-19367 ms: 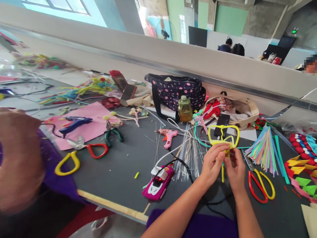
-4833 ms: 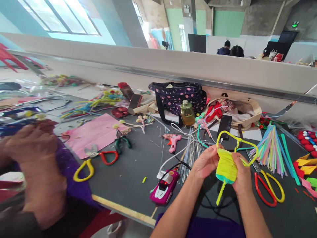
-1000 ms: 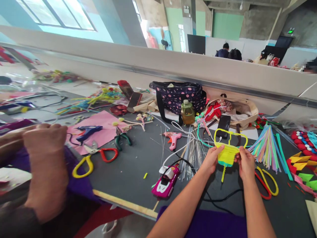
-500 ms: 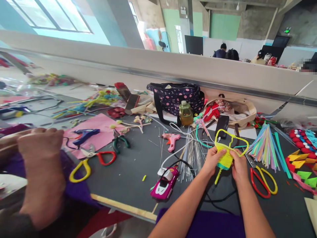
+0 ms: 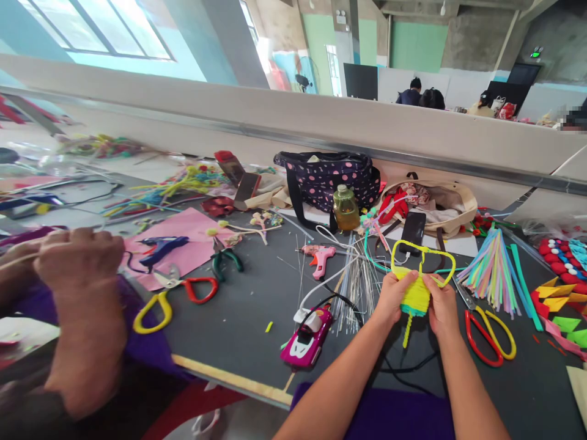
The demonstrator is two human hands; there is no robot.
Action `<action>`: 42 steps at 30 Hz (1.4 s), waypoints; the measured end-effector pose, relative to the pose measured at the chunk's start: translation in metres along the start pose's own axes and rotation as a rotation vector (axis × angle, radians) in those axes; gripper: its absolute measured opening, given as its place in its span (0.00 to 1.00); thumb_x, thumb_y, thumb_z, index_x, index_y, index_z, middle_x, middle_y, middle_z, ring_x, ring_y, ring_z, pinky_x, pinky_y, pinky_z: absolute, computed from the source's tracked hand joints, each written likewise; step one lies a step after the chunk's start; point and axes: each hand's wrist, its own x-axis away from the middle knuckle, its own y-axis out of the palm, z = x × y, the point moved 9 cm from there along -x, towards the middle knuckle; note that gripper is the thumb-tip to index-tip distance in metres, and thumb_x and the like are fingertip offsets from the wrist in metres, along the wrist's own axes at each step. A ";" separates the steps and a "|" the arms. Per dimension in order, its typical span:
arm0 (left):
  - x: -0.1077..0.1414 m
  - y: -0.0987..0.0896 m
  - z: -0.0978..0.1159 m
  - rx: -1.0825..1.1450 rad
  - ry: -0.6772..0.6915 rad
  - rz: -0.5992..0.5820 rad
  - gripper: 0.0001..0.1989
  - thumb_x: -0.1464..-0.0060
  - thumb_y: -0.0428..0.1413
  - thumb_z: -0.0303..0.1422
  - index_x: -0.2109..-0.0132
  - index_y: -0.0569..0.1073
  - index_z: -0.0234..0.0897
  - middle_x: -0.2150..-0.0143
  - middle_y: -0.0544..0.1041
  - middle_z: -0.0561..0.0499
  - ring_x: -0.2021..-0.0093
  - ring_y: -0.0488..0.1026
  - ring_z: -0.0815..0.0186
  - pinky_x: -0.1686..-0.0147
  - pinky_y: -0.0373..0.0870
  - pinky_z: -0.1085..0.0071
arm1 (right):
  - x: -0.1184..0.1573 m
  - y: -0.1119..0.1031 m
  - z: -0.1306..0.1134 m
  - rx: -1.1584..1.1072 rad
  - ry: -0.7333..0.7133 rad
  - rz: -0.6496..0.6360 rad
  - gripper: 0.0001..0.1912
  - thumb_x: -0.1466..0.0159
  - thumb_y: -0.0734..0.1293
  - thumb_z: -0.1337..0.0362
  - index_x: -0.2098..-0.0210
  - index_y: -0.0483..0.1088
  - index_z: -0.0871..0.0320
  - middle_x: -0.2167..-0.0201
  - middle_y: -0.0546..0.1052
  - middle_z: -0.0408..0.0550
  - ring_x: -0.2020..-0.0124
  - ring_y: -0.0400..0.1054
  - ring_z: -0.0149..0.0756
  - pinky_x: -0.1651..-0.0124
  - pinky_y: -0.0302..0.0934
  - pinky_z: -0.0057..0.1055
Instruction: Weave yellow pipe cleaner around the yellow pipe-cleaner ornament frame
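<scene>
Between my two hands is a yellow pipe-cleaner figure (image 5: 415, 294), with a wound body, two open loops at the top, a teal band low down and a twisted stem pointing toward me. My left hand (image 5: 392, 296) pinches its left side, thumb on the front. On the other side my right hand (image 5: 441, 302) grips the edge below the right loop. The fingers behind the figure are hidden. Right of my right hand lie scissors with red and yellow handles (image 5: 490, 336). A bundle of thin wires (image 5: 353, 287) lies left of my left hand.
A pink glue gun (image 5: 320, 260), a purple toy-car-shaped power strip (image 5: 307, 342) and cables lie to the left. Pastel pipe cleaners (image 5: 493, 275) fan out at right. Behind stand a bottle (image 5: 346, 209) and a dotted bag (image 5: 330, 177). A co-worker's hand (image 5: 77, 256) is at far left.
The yellow figure has turned slightly between my hands, its loops shifting left and its stem hanging straighter. The co-worker's hand at far left has moved a little.
</scene>
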 end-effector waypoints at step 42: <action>-0.007 0.007 -0.018 0.384 -0.325 -0.161 0.19 0.41 0.50 0.37 0.49 0.72 0.26 0.56 0.79 0.37 0.54 0.76 0.54 0.49 0.67 0.59 | -0.010 -0.033 -0.009 -0.052 -0.060 0.176 0.21 0.52 0.74 0.48 0.71 0.73 0.59 0.76 0.76 0.42 0.80 0.67 0.29 0.78 0.60 0.25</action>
